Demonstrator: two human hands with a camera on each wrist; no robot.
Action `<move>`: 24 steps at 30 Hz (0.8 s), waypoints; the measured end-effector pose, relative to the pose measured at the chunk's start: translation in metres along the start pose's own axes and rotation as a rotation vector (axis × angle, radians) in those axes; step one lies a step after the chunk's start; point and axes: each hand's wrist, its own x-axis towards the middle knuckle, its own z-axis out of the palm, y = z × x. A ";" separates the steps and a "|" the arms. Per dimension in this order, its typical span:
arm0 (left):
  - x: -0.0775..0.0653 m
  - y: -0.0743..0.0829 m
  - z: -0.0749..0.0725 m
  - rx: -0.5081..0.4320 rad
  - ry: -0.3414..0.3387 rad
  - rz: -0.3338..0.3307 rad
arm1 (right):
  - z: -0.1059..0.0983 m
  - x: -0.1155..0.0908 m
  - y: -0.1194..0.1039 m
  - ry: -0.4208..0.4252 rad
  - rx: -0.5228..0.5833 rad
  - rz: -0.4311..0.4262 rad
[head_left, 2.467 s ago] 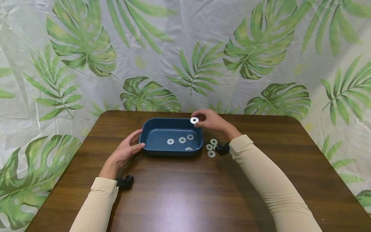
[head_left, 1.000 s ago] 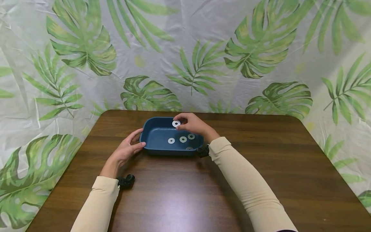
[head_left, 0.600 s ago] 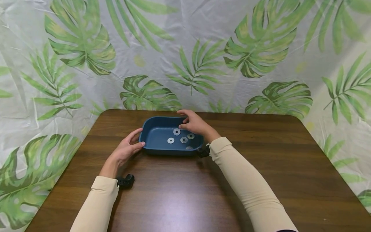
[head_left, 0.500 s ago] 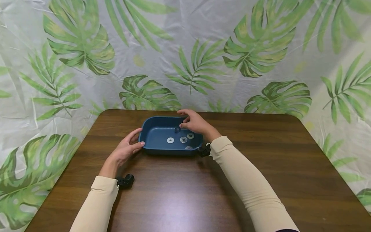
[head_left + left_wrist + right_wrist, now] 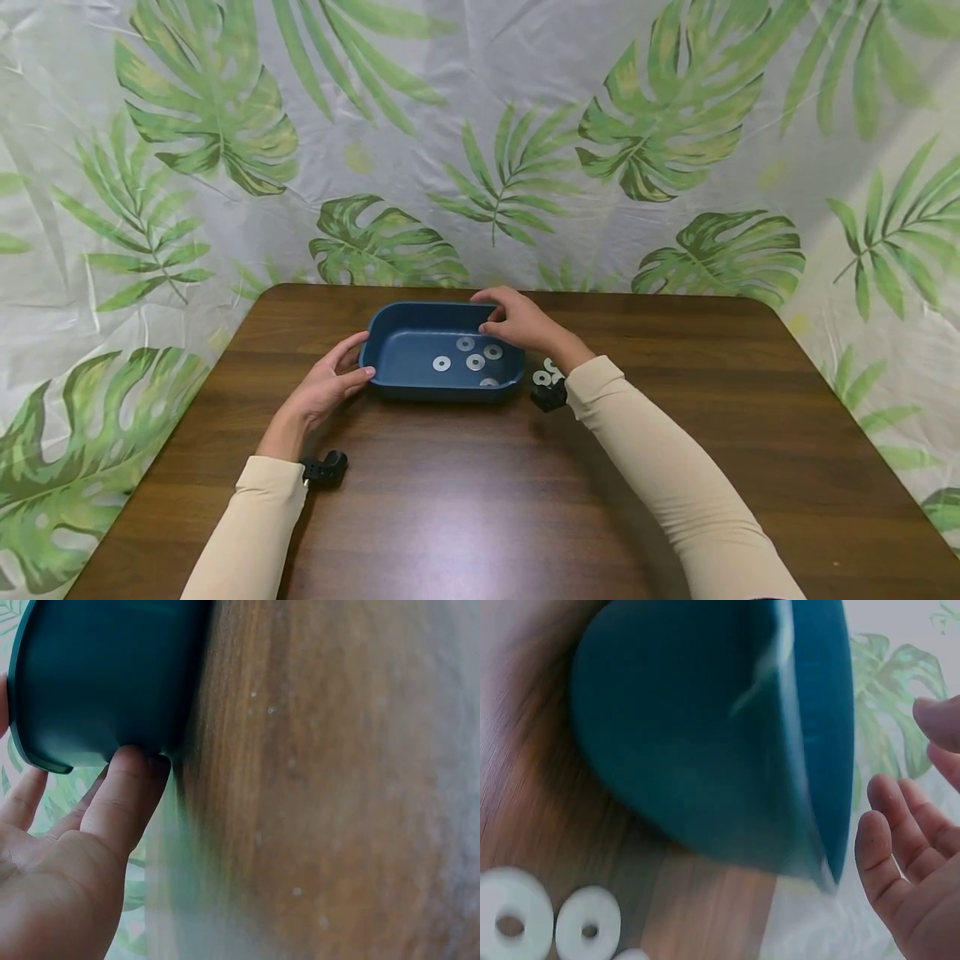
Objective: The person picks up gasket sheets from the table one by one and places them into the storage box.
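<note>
A dark blue rectangular basin [image 5: 442, 392] rests on the table, with several flat metal washers [image 5: 442, 363] scattered on its floor, mostly toward the right. My left hand [image 5: 324, 387] holds the basin's left end, thumb at the front corner and fingers farther back; in the left wrist view its fingertips press against the outer wall [image 5: 97, 682]. My right hand [image 5: 521, 321] hovers over the basin's back right corner with fingers loosely bent and nothing between them. In the right wrist view those fingers [image 5: 875, 844] hang apart beside the rim.
More washers [image 5: 542, 378] lie on the wooden table [image 5: 420, 500] just right of the basin, partly covered by the right wrist camera [image 5: 550, 396]. A leaf-printed cloth [image 5: 525, 125] hangs behind the table's back edge.
My right hand carried a washer leftward over the basin and let it drop; that washer now lies inside near the back. The empty hand has since drifted right. My left hand stayed put.
</note>
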 end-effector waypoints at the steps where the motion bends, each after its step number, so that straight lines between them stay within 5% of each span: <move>1: 0.000 0.000 0.000 0.001 -0.002 0.001 | -0.002 -0.003 0.002 0.002 -0.014 -0.004; 11: 0.000 0.000 0.001 0.011 -0.004 -0.010 | -0.028 -0.036 0.022 0.034 -0.065 -0.015; 24: 0.000 0.002 0.001 0.012 -0.003 -0.018 | -0.034 -0.066 0.072 0.025 -0.200 -0.053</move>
